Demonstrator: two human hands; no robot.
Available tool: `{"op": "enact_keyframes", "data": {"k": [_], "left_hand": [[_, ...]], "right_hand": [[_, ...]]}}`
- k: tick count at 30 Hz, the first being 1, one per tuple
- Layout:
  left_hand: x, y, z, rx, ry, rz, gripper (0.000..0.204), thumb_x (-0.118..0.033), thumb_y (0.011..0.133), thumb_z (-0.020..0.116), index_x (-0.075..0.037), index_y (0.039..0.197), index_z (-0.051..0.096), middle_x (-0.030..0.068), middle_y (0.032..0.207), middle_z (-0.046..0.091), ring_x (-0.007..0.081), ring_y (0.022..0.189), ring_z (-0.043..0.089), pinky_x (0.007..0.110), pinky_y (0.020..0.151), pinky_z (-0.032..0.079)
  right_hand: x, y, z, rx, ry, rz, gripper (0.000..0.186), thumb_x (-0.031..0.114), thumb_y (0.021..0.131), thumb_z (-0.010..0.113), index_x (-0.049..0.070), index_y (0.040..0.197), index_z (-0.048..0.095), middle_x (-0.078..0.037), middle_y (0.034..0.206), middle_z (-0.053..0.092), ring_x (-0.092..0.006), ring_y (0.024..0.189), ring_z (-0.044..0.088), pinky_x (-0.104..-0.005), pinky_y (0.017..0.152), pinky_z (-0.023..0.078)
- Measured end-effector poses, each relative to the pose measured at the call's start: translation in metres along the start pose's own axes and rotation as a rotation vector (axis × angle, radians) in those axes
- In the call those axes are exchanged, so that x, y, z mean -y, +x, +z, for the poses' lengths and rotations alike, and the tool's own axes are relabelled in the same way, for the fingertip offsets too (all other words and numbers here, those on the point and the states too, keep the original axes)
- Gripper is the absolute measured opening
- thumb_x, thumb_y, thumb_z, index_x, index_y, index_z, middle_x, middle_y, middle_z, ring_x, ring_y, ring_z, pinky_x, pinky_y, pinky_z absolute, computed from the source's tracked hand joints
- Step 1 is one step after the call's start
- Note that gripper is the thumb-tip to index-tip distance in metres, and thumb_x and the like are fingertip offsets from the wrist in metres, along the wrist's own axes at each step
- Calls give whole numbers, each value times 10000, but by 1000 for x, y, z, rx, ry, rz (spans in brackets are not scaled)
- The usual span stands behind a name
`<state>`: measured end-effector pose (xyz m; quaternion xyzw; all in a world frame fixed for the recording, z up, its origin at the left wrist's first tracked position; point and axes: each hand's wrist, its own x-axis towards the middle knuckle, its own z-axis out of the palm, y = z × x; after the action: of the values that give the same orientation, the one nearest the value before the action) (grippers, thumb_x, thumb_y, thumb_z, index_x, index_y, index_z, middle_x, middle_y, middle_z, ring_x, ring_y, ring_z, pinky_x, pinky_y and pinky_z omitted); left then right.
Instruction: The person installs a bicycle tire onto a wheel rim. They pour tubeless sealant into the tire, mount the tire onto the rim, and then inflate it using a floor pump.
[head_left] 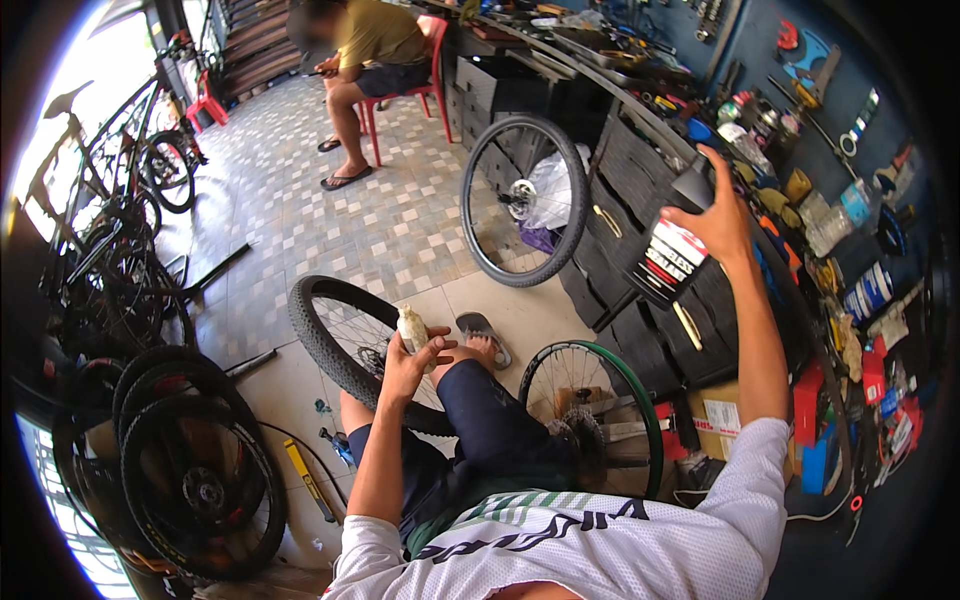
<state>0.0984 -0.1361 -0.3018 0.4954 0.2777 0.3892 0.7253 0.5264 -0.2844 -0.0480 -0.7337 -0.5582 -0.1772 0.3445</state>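
Note:
My left hand [412, 362] is closed around a small, whitish squeeze bottle [411, 327] with its narrow top upward. Raised at the right, my right hand [722, 222] grips a black bottle [662, 262] with a white and red label near its upper end. The two bottles are well apart. Below my left hand, a bicycle wheel with a knobby black tire [322, 345] leans by my legs. Part of that wheel is hidden behind my left arm and leg. Beside my other leg stands a wheel with a green rim [640, 385] and a rear cassette [580, 428].
Another wheel [575, 215] leans against black drawers [625, 170]. A cluttered workbench [770, 150] runs along the right. Several tires and wheels [205, 490] and bikes [105, 240] crowd the left. A yellow tool [303, 475] lies on the floor. A person [375, 60] sits on a red chair [432, 60].

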Motion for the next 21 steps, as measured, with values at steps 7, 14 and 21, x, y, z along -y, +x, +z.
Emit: {"op": "enact_keyframes", "data": {"k": [7, 14, 21], "left_hand": [[3, -2, -11, 24, 26, -27, 371, -116, 954, 738, 58, 1232, 564, 206, 1212, 676, 321, 1043, 723, 435, 796, 644], [10, 2, -7, 70, 37, -16, 396, -118, 953, 743, 41, 1262, 552, 199, 1215, 677, 314, 1048, 724, 428, 786, 644], [6, 12, 18, 101, 90, 60, 343, -82, 961, 712, 75, 1227, 563, 207, 1207, 679, 314, 1056, 726, 428, 804, 651]], "right_hand": [[5, 1, 16, 26, -17, 38, 1032, 357, 673, 934, 286, 1527, 359, -231, 1369, 632, -454, 1216, 629, -509, 997, 514], [11, 2, 22, 22, -50, 65, 1020, 327, 685, 932, 260, 1534, 369, -225, 1394, 616, -439, 1251, 613, -484, 1029, 502], [22, 3, 30, 44, -88, 52, 1004, 286, 691, 926, 235, 1526, 371, -206, 1414, 608, -418, 1258, 614, -480, 1034, 505]]}}
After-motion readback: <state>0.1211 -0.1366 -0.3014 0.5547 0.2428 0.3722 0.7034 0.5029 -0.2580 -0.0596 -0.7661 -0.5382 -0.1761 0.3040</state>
